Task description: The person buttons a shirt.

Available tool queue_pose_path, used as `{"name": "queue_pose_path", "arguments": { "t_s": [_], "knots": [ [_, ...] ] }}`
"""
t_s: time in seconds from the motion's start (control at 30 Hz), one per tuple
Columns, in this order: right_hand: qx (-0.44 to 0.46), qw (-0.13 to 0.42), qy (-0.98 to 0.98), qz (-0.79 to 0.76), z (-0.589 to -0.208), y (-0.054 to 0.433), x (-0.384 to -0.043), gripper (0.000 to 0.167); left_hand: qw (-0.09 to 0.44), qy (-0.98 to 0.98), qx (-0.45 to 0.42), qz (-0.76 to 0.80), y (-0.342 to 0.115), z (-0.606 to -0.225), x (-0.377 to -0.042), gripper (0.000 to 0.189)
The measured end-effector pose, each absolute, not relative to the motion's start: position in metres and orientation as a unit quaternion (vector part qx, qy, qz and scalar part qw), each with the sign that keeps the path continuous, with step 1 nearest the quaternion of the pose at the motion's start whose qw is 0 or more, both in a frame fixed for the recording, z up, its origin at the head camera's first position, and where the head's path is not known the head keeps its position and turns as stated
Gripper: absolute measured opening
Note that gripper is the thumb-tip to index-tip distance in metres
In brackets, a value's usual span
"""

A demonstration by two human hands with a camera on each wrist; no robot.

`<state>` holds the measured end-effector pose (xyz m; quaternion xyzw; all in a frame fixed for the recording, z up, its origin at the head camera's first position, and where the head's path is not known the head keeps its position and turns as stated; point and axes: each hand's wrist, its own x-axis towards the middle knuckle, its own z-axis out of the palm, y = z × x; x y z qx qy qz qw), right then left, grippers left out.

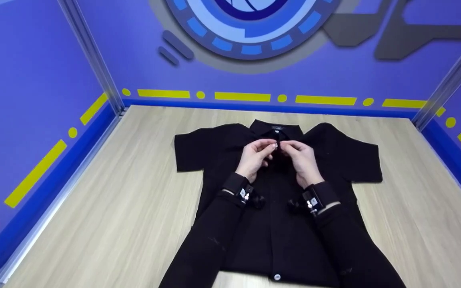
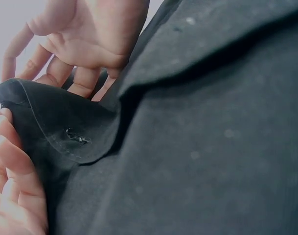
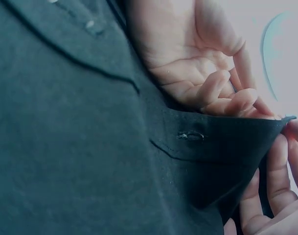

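Observation:
A black short-sleeved shirt (image 1: pixel 250 228) lies spread on the table, its collar (image 1: pixel 286 129) toward the back wall. Just below the collar, my left hand (image 1: pixel 254 157) pinches the front placket beside a small pale button (image 1: pixel 275 146). Close on the other side, my right hand (image 1: pixel 303 162) pinches the same placket, fingertips almost meeting the left ones. Both wrist views show the cloth edge pulled up between the hands, with a stitched buttonhole (image 2: pixel 76 137) in it. Under the fingers, part of the placket is hidden.
The wooden table (image 1: pixel 126 192) is enclosed by blue printed panels (image 1: pixel 22 80) with metal corner posts. Another white button (image 1: pixel 277 277) shows at the shirt's hem, and one (image 1: pixel 277 131) at the collar. Small cameras are strapped to both wrists.

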<state>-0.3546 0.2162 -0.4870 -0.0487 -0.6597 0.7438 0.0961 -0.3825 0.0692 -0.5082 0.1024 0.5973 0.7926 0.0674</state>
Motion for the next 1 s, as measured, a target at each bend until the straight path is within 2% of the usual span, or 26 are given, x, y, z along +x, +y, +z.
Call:
{"name": "queue_pose_path", "arguments": {
  "t_s": [0.2,0.53,1.0],
  "knots": [
    [-0.056,0.096,-0.673,0.731,-0.4854,0.2147,-0.3535,0.016,0.063,0.595,0.112,0.793,0.0701,-0.5080,-0.3826,0.021],
    [-0.051,0.085,-0.691,0.716,-0.4823,0.2136,-0.3509,0.036,0.061,0.583,0.100,0.804,0.0706,-0.5081,-0.3831,0.017],
    [-0.011,0.113,-0.696,0.709,-0.4813,0.2104,-0.3503,0.031,0.069,0.552,0.088,0.826,0.0691,-0.5051,-0.3838,0.016]
  ]
}}
